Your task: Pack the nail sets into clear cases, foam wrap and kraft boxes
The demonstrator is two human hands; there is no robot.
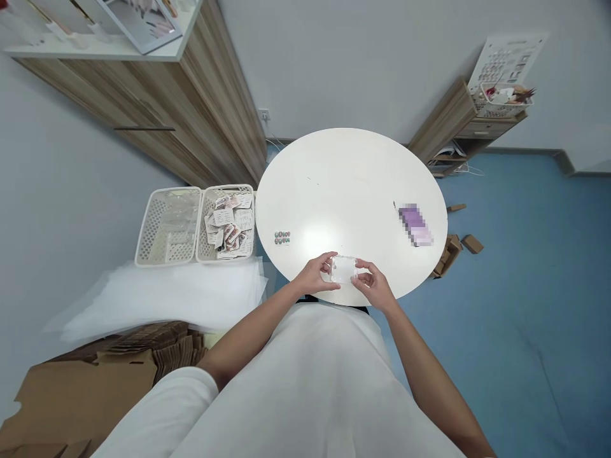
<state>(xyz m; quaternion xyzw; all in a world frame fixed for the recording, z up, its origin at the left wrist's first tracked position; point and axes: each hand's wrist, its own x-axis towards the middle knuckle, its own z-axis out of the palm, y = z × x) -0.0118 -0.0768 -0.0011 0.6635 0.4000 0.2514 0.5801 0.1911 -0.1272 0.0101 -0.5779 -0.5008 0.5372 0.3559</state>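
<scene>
A small clear plastic box [343, 270] is held level over the near edge of the white oval table [353, 172]. My left hand [317, 275] grips its left side, thumb at the near edge and fingers at the far edge. On the right side, my right hand [375, 286] pinches it between thumb and fingers. What lies inside the box, if anything, is too small to make out. A small set of colourful oval pieces, resembling press-on nails [282, 238], lies on the table to the left of my hands.
A blurred purple item [415, 224] rests on the table's right side. At the left stand a white basket of printed cards [229, 226] and another holding clear plastic bags [179, 216]. Plastic sheets [167, 296] and folded cardboard [90, 388] lie nearer. Wooden cabinets [210, 102] flank the back.
</scene>
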